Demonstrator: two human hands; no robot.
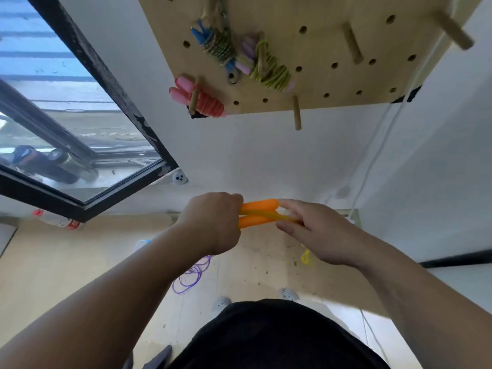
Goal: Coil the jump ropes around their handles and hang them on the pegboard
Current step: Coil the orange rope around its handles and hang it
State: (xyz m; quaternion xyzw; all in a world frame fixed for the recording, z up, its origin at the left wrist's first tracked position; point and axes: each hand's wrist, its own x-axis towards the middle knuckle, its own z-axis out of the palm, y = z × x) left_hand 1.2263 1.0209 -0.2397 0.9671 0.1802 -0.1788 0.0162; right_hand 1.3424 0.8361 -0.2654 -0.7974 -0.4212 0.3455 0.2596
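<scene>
Two orange jump rope handles (257,213) lie side by side in front of me, with a yellow rope (277,216) running between them. My left hand (215,222) grips their left ends. My right hand (311,230) pinches the yellow rope at the handles' right ends. More of the yellow rope (306,258) hangs below my right hand. A wooden pegboard (319,49) hangs on the wall above. On it hang three coiled ropes: one with blue handles (215,46), one with pale purple handles and a yellow-green rope (269,65), and a pink one (197,98).
Bare wooden pegs (351,42) (452,29) (296,113) stick out of the pegboard. A loose purple rope (191,275) lies on the wooden floor. A window (66,123) is at the left. A plastic bottle (58,221) lies by the wall. A white cable (378,145) runs down the wall.
</scene>
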